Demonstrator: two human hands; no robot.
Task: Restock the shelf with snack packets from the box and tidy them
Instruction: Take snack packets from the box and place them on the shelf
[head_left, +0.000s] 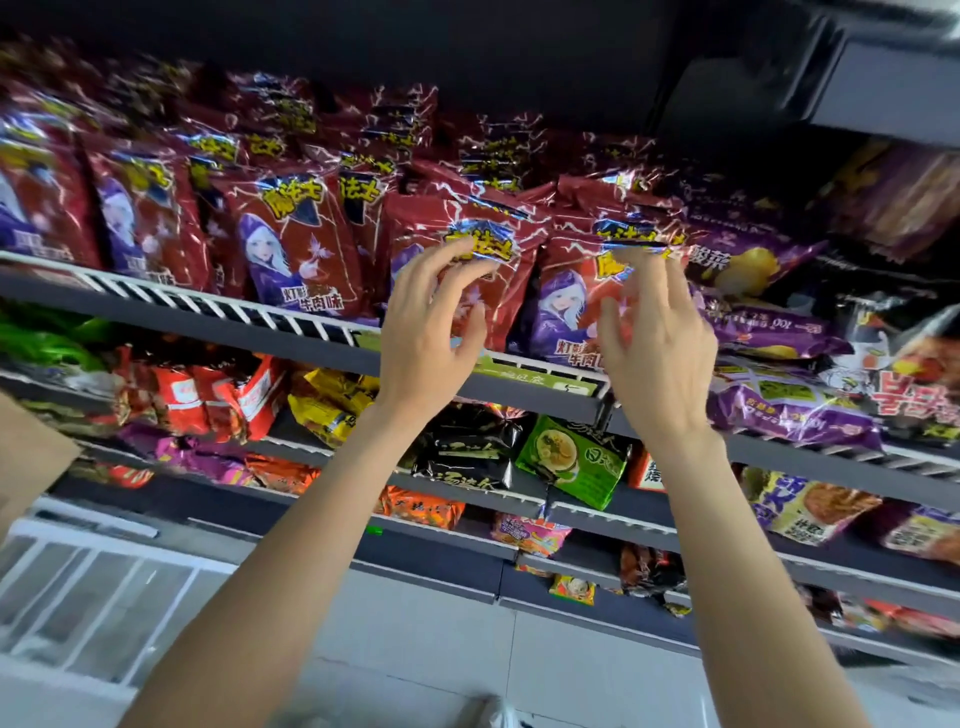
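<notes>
1. I'm looking up at the top shelf (311, 332); its white wire front rail runs from the left edge down toward the right, and a dark panel hangs close above the packets, so there is little headroom at the back.
2. Open room is out in front of the rail, where both forearms reach up; the lower shelves (467, 493) below are crowded with other packets.
3. The red snack packets (296, 249) stand in rows along the shelf, long axis roughly upright, tops leaning back, printed faces toward me.
4. At the right end of the row, purple packets (753, 322) lie on their sides, long axis across the shelf.
5. My left hand (426, 332) is up at the front red packet (488, 270) just behind the rail: fingers spread and gently curved, fingertips touching its upper face, nothing clamped.
6. My right hand (654, 338) is at the neighbouring red packet (576, 301), fingers loosely spread with the tips up at its top edge; motion blur there, so I cannot tell if it pinches.
7. A corner of a brown cardboard box (31, 452) shows at the left edge, below the shelf.
</notes>
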